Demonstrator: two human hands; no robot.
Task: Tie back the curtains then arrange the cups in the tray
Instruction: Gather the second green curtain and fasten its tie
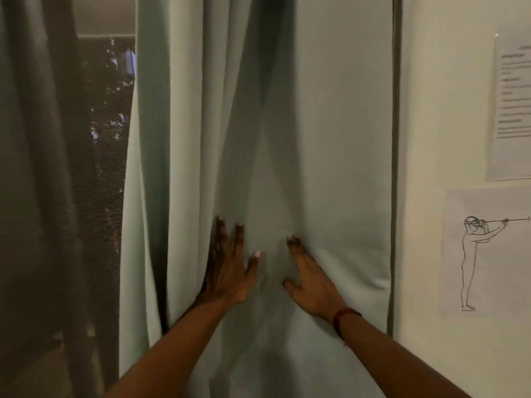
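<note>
Observed from beside the window: both bare arms reach forward to the pale green curtain, which hangs full length between the window and the wall. It is loose and not yet tied back.

Left grip: spread. The fingers are straight and fanned, and the palm lies flat on the fabric beside a deep fold. The outer edge of the hand sits in that fold's shadow. Nothing is pinched.

Right grip: the visible fingers are straight and close together, with the thumb held apart, and they press into the cloth. A soft fold laps over the outer fingers, so I cannot tell whether those clutch anything. No pinch is visible. A dark red bracelet sits on this wrist.

The two grips are near each other but apart, and the pleats above converge towards the cloth between them. My judgement is that the hands are placed this way to gather the width of the panel into one bunch before a tie goes round it. No tie-back, cord or hook shows in this view.

A grey sheer curtain hangs to the left, in front of the dark glass. On the wall are a printed sheet and a line drawing of a standing figure.

Cups and tray are out of sight, so that stage looks unstarted.
</note>
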